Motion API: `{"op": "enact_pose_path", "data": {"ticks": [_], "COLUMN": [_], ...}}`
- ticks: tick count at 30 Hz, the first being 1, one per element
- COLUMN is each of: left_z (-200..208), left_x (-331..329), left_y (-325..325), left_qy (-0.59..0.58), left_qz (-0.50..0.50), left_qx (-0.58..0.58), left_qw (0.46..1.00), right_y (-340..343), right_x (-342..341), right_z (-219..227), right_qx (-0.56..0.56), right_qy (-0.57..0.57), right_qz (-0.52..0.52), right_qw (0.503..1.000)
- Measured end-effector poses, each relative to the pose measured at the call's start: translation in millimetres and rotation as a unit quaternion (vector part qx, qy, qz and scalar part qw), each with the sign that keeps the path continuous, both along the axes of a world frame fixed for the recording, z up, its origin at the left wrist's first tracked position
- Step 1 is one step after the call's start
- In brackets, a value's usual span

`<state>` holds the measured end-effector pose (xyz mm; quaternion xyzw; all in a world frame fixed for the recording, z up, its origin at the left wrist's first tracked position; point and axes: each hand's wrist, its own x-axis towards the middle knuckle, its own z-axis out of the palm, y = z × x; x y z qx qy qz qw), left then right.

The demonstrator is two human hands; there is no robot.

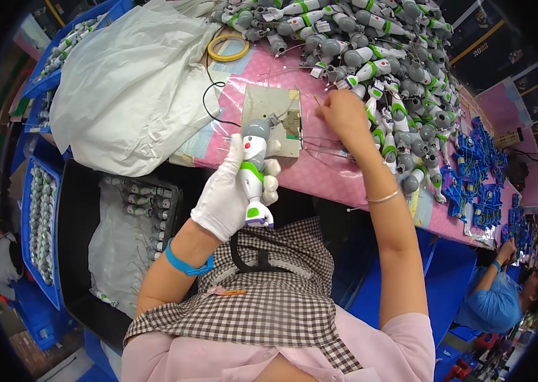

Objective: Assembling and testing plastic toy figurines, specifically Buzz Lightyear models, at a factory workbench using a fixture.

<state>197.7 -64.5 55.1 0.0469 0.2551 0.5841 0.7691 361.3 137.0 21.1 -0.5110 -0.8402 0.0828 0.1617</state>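
In my left hand [221, 202], which wears a white glove, is a toy arm [253, 170] with white, green and grey parts and a red dot. Its grey end points up, over a pale flat plate [256, 102] lying on the table. A small green circuit board [292, 125] sits at the plate's right edge. My bare right hand [346, 118] is right of the plate, beside a heap of similar toy arms [402, 70]. Its fingers are pinched together at a tiny brownish tip, too small to name. Thin wires [326, 151] lie below that hand.
A white plastic sheet [122, 89] covers the table's left, by a yellow tape roll [228, 58]. A black crate [79, 254] and a blue bin [59, 210] of toy parts stand left. Blue parts [475, 172] lie far right, near another person [495, 296].
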Motion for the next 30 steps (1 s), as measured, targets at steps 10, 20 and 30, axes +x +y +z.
{"op": "enact_pose_path", "data": {"ticks": [10,20,30], "left_z": [-4.5,-7.8,-7.2], "left_x": [-2.4,19.1,18.9], "left_y": [-8.4,-7.1,-6.1], "left_qy": [0.057,0.157,0.133], "left_qz": [0.036,0.097,0.098], "left_qx": [-0.040,-0.106,-0.095], "left_qw": [0.997,0.977,0.982], "right_y": [-82.5,-140.5,-138.1], "right_x": [21.1,-27.6,-30.7], "right_z": [38.0,25.2,23.4], "right_qx": [-0.131,0.006,0.028], "right_qy": [0.299,0.365,0.367], "right_qz": [0.065,0.193,0.199], "right_qw": [0.943,0.911,0.908]}}
